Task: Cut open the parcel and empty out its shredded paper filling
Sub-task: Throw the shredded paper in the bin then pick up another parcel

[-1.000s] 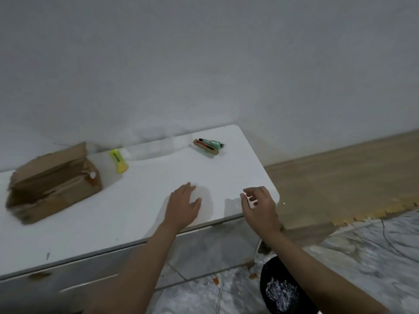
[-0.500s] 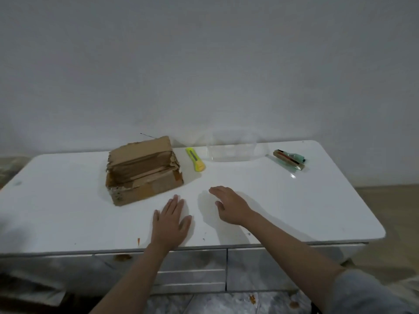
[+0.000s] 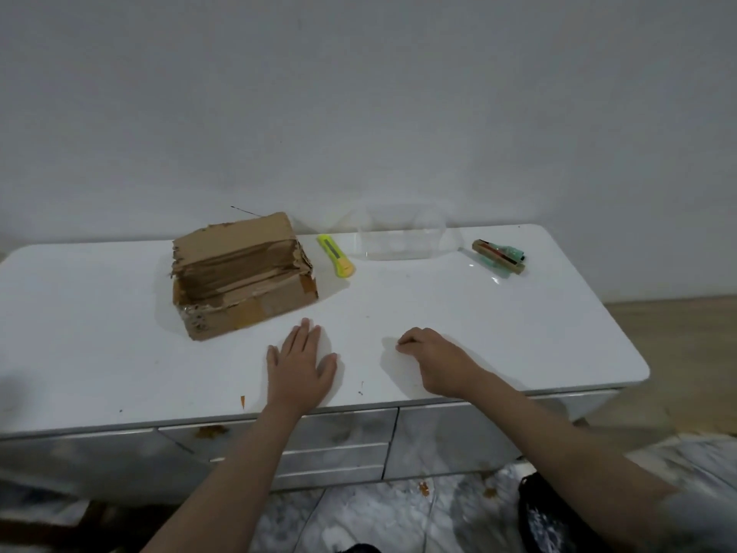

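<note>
A torn brown cardboard parcel (image 3: pixel 243 273) lies open on the white cabinet top (image 3: pixel 498 325), left of centre; its inside looks dark and no filling shows. A yellow utility knife (image 3: pixel 335 256) lies just right of it. My left hand (image 3: pixel 302 369) rests flat on the top, fingers spread, a little in front of the parcel's right corner. My right hand (image 3: pixel 432 363) rests to the right with fingers curled under, holding nothing that I can see. A black bag (image 3: pixel 558 516) with white shredded paper sits on the floor at lower right.
A clear plastic container (image 3: pixel 402 237) stands at the back against the wall. A small brown and green tool (image 3: pixel 500 255) lies at the back right. Drawers front the cabinet below its edge. Marble floor with scraps lies beneath; wood flooring is at right.
The view has swung left, bringing the parcel toward the centre. My right hand moved from the table's right edge to the middle and curled its fingers. My left hand stays flat.
</note>
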{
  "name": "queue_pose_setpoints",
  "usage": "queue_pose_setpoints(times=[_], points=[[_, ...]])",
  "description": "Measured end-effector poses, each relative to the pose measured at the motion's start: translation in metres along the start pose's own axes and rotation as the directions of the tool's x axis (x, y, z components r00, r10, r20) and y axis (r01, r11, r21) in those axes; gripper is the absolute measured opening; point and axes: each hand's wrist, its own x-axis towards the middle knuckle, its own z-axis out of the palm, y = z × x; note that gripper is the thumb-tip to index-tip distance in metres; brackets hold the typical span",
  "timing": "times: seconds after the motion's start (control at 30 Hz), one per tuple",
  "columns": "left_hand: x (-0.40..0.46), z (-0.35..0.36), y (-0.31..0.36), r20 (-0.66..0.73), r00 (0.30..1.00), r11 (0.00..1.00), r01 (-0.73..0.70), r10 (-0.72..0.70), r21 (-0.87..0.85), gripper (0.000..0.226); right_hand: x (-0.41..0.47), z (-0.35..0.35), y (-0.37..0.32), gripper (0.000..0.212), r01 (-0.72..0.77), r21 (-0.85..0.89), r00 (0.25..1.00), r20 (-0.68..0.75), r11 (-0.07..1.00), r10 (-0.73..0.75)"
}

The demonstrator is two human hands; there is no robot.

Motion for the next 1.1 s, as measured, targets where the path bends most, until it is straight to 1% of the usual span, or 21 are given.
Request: queue_pose_setpoints(times=[0.2, 0.3, 0.43, 0.5, 0.57, 0.67, 0.73, 0.8, 0.9, 0.93, 1.03, 1.1], points=[[-0.001, 0.0, 0.004, 0.012, 0.999, 0.999, 0.038, -0.038, -0.004, 0.069, -0.052, -0.007, 0.01, 0.025, 0.013, -0.024, 0.994, -0.11, 1.0, -0.016], [0.002, 0.0, 0.016, 0.031, 0.994, 0.995, 0.103, -0.103, 0.0, 0.059, -0.067, -0.005, 0.016, 0.017, -0.002, -0.036, 0.986, -0.166, 0.999, -0.004], [0.0, 0.006, 0.051, 0.029, 0.975, 0.975, 0.22, -0.221, 0.029, 0.053, -0.081, -0.005, 0.028, 0.024, -0.04, -0.029, 0.981, -0.19, 0.999, 0.034], [-0.004, 0.012, 0.064, 0.035, 0.968, 0.968, 0.248, -0.25, 0.044, 0.053, -0.089, -0.005, 0.033, 0.027, -0.052, -0.041, 0.98, -0.194, 0.998, 0.043], [-0.008, 0.017, 0.075, 0.029, 0.973, 0.972, 0.228, -0.229, 0.051, 0.051, -0.098, -0.006, 0.038, 0.024, -0.067, -0.031, 0.975, -0.213, 0.997, 0.059], [-0.012, 0.025, 0.096, -0.002, 0.993, 0.993, 0.116, -0.117, -0.024, 0.048, -0.123, -0.01, 0.055, 0.015, -0.107, 0.031, 0.952, -0.287, 0.994, 0.111], [-0.012, 0.034, 0.115, -0.013, 0.999, 0.996, 0.031, -0.032, -0.08, 0.045, -0.149, -0.012, 0.068, 0.013, -0.178, 0.091, 0.917, -0.346, 0.98, 0.199], [-0.011, 0.043, 0.137, -0.041, 0.997, 0.986, -0.063, 0.057, -0.151, 0.04, -0.177, -0.013, 0.083, 0.014, -0.266, 0.156, 0.865, -0.396, 0.951, 0.307], [-0.01, 0.056, 0.172, -0.119, 0.973, 0.932, -0.226, 0.2, -0.283, 0.033, -0.223, -0.015, 0.106, 0.01, -0.414, 0.224, 0.776, -0.419, 0.882, 0.471], [-0.011, 0.061, 0.184, -0.145, 0.964, 0.915, -0.257, 0.221, -0.312, 0.028, -0.239, -0.016, 0.114, 0.01, -0.478, 0.234, 0.743, -0.406, 0.847, 0.532], [-0.011, 0.071, 0.216, -0.164, 0.954, 0.896, -0.292, 0.25, -0.334, 0.011, -0.285, -0.015, 0.139, 0.01, -0.658, 0.275, 0.62, -0.331, 0.701, 0.712], [-0.01, 0.08, 0.229, -0.186, 0.96, 0.885, -0.267, 0.209, -0.381, 0.01, -0.307, -0.013, 0.155, 0.011, -0.755, 0.273, 0.531, -0.281, 0.596, 0.8]])
